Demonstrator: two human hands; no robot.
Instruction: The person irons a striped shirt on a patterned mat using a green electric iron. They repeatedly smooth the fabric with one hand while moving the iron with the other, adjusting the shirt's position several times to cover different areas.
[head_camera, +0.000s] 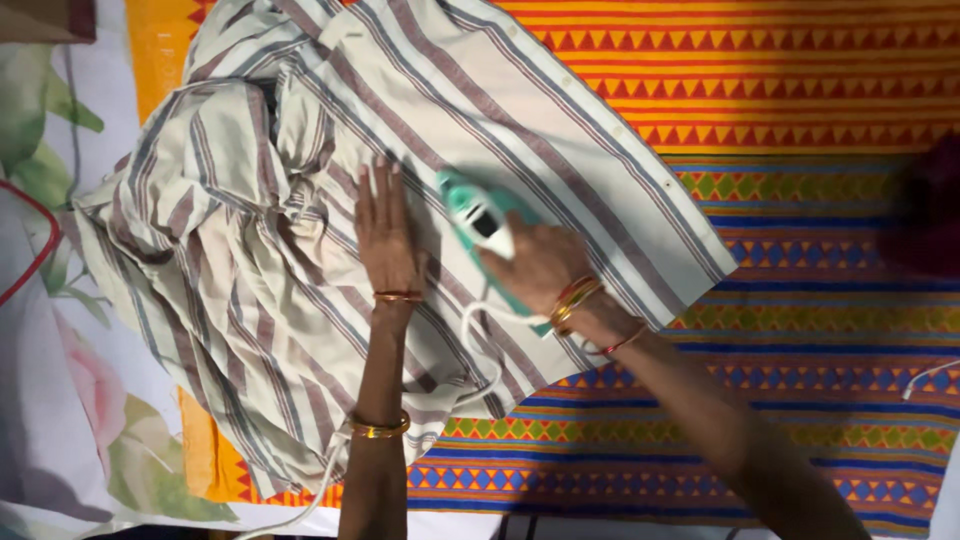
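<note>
Here my right hand (540, 262) grips the teal iron (478, 215) on the striped shirt (520, 120); my left hand (385, 235) presses flat, holding nothing; the part toward the blanket's (800, 100) left edge looks crumpled, not ironed yet.

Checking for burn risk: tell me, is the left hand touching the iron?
No, the left hand lies flat on the striped shirt, apart from the iron that the right hand grips.
</note>
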